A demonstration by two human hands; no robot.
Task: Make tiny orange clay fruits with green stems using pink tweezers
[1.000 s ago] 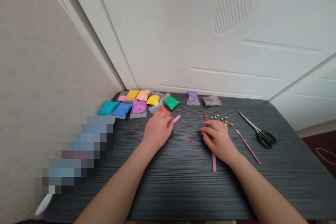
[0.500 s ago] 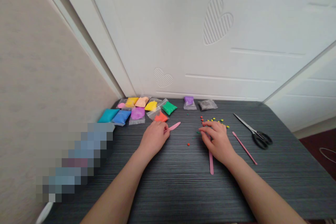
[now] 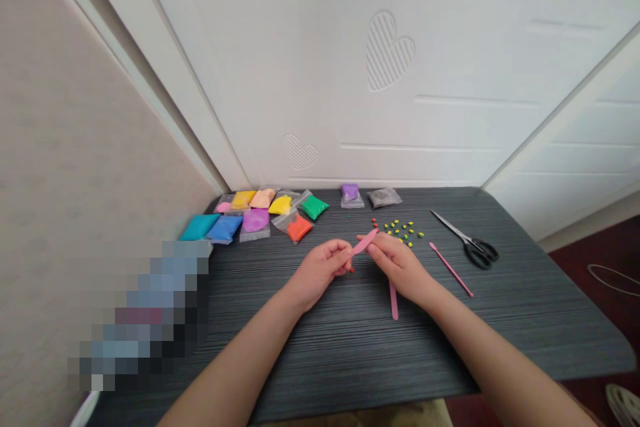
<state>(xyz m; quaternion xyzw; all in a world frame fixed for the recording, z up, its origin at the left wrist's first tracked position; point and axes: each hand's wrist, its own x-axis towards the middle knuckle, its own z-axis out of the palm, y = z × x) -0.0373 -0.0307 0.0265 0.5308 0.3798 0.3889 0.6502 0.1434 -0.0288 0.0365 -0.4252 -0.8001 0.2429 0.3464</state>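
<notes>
My left hand (image 3: 323,271) is closed around the handle of a pink plastic clay knife (image 3: 365,242), whose blade points up to the right. The blade lies across the fingertips of my right hand (image 3: 403,269). That hand's fingers are curled with the thumb drawn in under the blade; anything small between them is hidden. Beneath my right hand, a flat pink stick (image 3: 393,300) rests on the table, its upper end covered. Just behind this hand are several tiny yellow-and-green clay pieces (image 3: 406,233) and small red bits (image 3: 375,223). Another red bit (image 3: 352,270) shows beside my left fingertips.
Bags of coloured clay line the back left, among them a green one (image 3: 315,207) and an orange-red one (image 3: 299,227). Purple (image 3: 350,192) and grey (image 3: 384,197) bags stand at the back. Scissors (image 3: 473,243) and a thin pink tool (image 3: 451,269) lie right on the dark table (image 3: 300,373).
My left hand has brought the clay knife rightward to my right hand, which has come up off the table to meet the blade. The whole view has shifted slightly.
</notes>
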